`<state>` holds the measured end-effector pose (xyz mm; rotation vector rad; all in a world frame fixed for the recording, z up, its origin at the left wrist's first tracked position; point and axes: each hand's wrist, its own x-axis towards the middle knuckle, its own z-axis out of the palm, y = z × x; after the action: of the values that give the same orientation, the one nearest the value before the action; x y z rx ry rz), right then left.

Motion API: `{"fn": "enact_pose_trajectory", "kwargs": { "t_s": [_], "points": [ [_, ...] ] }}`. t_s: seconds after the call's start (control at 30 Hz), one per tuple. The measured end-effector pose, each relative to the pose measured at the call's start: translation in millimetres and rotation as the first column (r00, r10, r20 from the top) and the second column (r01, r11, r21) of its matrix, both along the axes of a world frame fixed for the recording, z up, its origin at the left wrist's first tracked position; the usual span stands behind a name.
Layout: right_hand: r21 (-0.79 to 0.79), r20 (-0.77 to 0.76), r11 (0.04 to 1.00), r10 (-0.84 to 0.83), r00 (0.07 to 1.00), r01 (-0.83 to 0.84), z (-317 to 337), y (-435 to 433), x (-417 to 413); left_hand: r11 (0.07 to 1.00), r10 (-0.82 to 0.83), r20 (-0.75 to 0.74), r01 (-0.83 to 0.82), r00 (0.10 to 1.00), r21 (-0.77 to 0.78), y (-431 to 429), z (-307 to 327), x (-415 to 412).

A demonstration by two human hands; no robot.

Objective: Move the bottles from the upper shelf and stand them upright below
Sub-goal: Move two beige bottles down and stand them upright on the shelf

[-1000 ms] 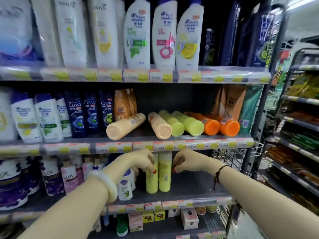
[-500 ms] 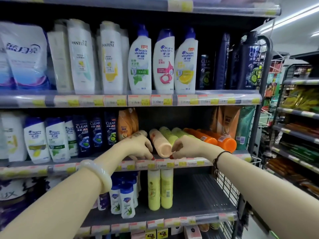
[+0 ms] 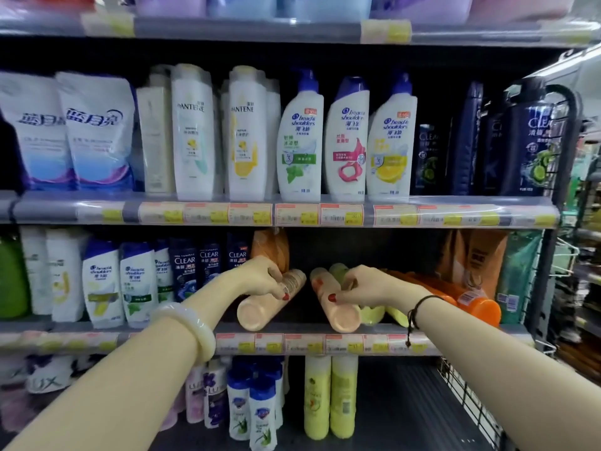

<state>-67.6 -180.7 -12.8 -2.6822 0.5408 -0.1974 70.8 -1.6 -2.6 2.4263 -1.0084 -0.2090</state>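
Because both peach plastic bottles lie sideways, my left hand point(image 3: 263, 278) wraps one peach plastic bottle point(image 3: 270, 301) and my right hand point(image 3: 367, 284) grips the other peach bottle point(image 3: 338, 307), ready to stand them beside the yellow-green upright bottles point(image 3: 330, 398) below

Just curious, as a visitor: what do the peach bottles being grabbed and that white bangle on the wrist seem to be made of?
The two peach bottles look like smooth, matte, opaque plastic: even colour, soft sheen, flat moulded bases. The white bangle on the left wrist looks glossy and slightly translucent, perhaps jade, glass or resin; the picture cannot settle which.
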Motion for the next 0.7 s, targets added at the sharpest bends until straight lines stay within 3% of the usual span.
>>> {"fn": "enact_pose_trajectory", "kwargs": {
  "t_s": [0.2, 0.4, 0.57, 0.7],
  "points": [
    [-0.039, 0.015, 0.999, 0.002, 1.000, -0.001, -13, -7, 16, 0.997, 0.032, -0.120, -0.039, 0.992, -0.062, -5, -16, 13],
    [0.023, 0.009, 0.999, -0.040, 0.999, 0.040, -20, 1, 24, 0.992, 0.009, -0.205, -0.033, 0.979, -0.118, -6, -25, 28],
    [0.275, 0.195, 0.958, -0.142, 0.970, 0.085, -36, 18, 32, 0.947, -0.089, -0.441, -0.061, 0.893, -0.314, -9, -47, 32],
    [0.377, 0.269, 0.918, -0.240, 0.933, 0.127, -43, 27, 35, 0.889, -0.115, -0.499, -0.136, 0.859, -0.438, -17, -58, 23]
  ]
}}
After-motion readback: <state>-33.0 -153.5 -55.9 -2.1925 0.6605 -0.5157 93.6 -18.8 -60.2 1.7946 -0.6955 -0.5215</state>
